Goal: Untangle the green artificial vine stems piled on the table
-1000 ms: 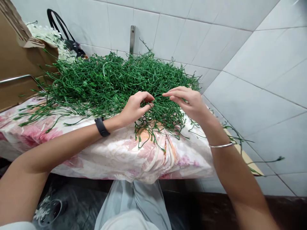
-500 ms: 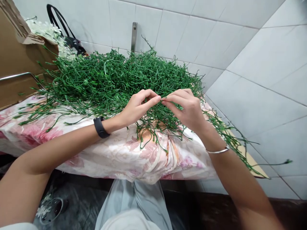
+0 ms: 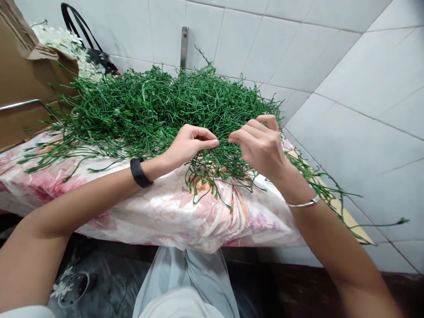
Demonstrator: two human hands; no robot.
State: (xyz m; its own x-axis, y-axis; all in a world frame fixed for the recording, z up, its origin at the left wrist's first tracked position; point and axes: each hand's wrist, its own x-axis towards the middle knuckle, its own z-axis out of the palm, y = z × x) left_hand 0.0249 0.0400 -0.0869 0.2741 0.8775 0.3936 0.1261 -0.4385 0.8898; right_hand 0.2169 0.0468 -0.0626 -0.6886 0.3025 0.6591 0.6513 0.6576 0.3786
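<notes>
A wide tangled heap of thin green artificial stems (image 3: 159, 104) covers the back of the table. In front of its middle, my left hand (image 3: 192, 143) is pinched, thumb against forefinger, with a black band on the wrist. Just to its right is my right hand (image 3: 260, 143), fingers curled and tips pressed together, a silver bangle behind it. A small gap separates the two sets of fingertips. What either pinch holds, if anything, is too small to make out against the green. Loose stem ends (image 3: 207, 185) hang over the cloth below my hands.
A floral tablecloth (image 3: 159, 216) covers the table. At left stands a cardboard box (image 3: 36, 84), with white artificial flowers (image 3: 61, 42) and a black-handled bag (image 3: 101, 59) behind it. White tiled walls (image 3: 371, 132) close off the back and right. Stems lie on a tan board (image 3: 361, 234) at right.
My fingertips were touching or nearly so; now they are apart. My right hand has risen slightly and turned, and my left has shifted a little left and down.
</notes>
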